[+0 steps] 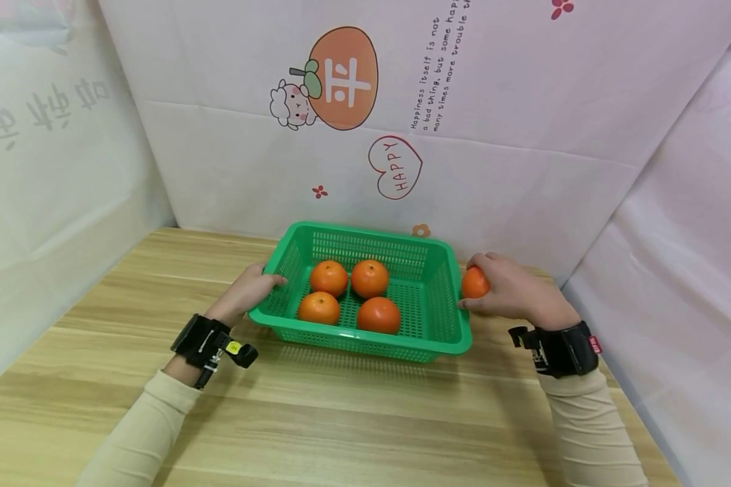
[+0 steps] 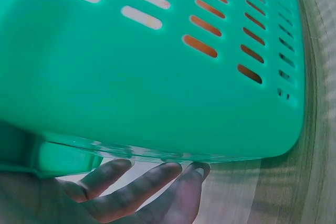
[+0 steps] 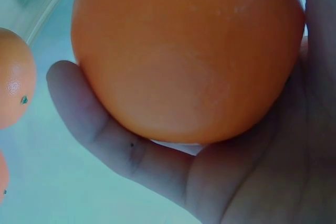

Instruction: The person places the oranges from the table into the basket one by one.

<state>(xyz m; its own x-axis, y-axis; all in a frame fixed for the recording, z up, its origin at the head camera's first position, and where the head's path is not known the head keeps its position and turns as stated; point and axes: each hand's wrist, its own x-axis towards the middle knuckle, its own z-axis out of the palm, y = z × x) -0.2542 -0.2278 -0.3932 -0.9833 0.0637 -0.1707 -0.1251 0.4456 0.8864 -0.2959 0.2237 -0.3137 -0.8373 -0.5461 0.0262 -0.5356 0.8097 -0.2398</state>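
A green plastic basket (image 1: 353, 340) with slotted walls stands on the wooden table. My left hand (image 1: 252, 291) grips its left rim, thumb over the inside and the other fingers (image 2: 142, 184) against the outer wall. Several oranges (image 1: 370, 278) lie on the basket's floor, toward its left and middle. Just beyond the right rim, my right hand (image 1: 512, 287) holds another orange (image 1: 476, 283). In the right wrist view this orange (image 3: 184, 56) fills the palm, with the thumb curled around its side.
White printed cloth (image 1: 512, 182) rises behind the basket, and more cloth hangs at both sides. The wooden table (image 1: 365, 419) stretches in front of the basket toward me. Both wrists wear black straps (image 1: 566, 350) with small cameras.
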